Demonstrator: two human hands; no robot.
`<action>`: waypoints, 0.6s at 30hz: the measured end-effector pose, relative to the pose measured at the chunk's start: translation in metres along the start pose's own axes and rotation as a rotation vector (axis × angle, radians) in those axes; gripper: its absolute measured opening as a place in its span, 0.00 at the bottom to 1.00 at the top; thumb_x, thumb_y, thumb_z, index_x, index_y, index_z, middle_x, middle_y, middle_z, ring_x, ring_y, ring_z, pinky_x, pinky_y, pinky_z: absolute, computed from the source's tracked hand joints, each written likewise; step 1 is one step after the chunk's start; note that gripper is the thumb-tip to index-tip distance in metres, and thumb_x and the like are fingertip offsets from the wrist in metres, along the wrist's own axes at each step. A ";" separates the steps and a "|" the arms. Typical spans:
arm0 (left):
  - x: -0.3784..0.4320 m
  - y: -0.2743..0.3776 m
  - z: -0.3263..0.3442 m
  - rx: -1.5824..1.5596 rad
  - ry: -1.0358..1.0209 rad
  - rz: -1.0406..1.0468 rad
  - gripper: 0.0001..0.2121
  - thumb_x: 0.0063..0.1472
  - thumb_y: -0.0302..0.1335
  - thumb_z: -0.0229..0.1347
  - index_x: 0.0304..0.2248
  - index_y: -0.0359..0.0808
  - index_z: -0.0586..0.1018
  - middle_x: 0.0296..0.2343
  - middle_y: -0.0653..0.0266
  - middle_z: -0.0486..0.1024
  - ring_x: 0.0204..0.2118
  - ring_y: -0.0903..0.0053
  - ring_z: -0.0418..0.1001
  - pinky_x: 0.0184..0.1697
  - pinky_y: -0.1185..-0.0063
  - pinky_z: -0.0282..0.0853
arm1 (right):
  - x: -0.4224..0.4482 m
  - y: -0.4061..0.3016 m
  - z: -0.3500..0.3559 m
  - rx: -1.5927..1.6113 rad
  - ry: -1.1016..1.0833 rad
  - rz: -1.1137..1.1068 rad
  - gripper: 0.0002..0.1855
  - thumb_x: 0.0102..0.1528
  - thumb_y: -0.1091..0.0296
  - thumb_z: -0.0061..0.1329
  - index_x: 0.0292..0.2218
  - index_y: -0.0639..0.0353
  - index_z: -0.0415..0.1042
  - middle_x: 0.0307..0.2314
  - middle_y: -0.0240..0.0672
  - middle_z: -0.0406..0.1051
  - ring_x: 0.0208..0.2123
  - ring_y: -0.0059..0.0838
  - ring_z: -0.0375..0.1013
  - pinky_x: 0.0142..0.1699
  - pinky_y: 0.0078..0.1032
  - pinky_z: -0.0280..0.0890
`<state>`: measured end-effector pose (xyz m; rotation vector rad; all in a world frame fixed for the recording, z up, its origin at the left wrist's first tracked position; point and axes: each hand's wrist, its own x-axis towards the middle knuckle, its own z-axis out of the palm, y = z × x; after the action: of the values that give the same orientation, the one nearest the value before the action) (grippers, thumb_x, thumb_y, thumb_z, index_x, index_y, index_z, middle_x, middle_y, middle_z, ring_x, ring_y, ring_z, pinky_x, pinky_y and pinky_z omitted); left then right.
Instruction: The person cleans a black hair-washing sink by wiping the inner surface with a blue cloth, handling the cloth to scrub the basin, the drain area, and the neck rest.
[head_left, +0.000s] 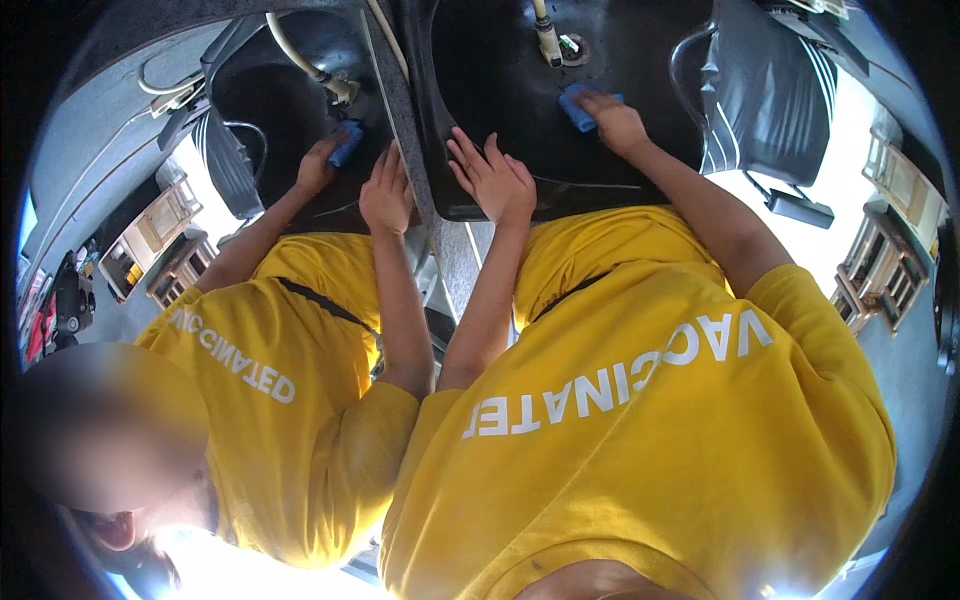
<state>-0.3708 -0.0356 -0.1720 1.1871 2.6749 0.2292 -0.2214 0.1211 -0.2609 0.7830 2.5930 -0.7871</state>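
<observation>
My right hand (616, 126) presses a folded blue cloth or sponge (577, 111) against the inside of a black wash basin (502, 82). My left hand (495, 181) lies flat on the basin's near-left rim, fingers spread, holding nothing. Beyond the cloth, a cream spray head (550, 46) on a hose rests beside the round drain (574, 51). Something small, green and white sits over that drain.
A black padded chair (772, 105) with white stripes adjoins the basin's right side. On my left, a large mirror (82, 142) reflects me, the basin and the room. Wooden shelving (881, 262) and a pale wooden cabinet (904, 180) stand farther right.
</observation>
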 end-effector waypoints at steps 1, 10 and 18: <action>0.000 0.000 0.000 0.000 0.010 0.002 0.19 0.56 0.28 0.44 0.48 0.35 0.68 0.60 0.45 0.41 0.63 0.53 0.38 0.63 0.60 0.34 | 0.000 0.004 -0.002 0.063 0.088 0.103 0.33 0.48 0.81 0.42 0.55 0.46 0.59 0.52 0.36 0.61 0.51 0.40 0.64 0.52 0.33 0.64; 0.001 0.002 0.001 -0.007 0.040 0.008 0.18 0.56 0.29 0.42 0.46 0.36 0.70 0.60 0.46 0.42 0.63 0.53 0.39 0.62 0.60 0.35 | 0.037 0.006 0.000 0.044 0.225 0.424 0.28 0.50 0.78 0.40 0.54 0.53 0.58 0.49 0.42 0.63 0.48 0.46 0.66 0.50 0.35 0.66; 0.000 0.000 0.001 -0.002 0.035 -0.014 0.18 0.55 0.29 0.42 0.45 0.36 0.70 0.60 0.46 0.42 0.63 0.54 0.39 0.62 0.60 0.35 | 0.036 -0.041 0.004 0.110 0.020 0.149 0.28 0.48 0.76 0.44 0.52 0.53 0.62 0.47 0.43 0.65 0.48 0.47 0.66 0.49 0.36 0.65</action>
<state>-0.3702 -0.0356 -0.1732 1.1744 2.7111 0.2523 -0.2736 0.1044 -0.2631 1.0080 2.4912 -0.8863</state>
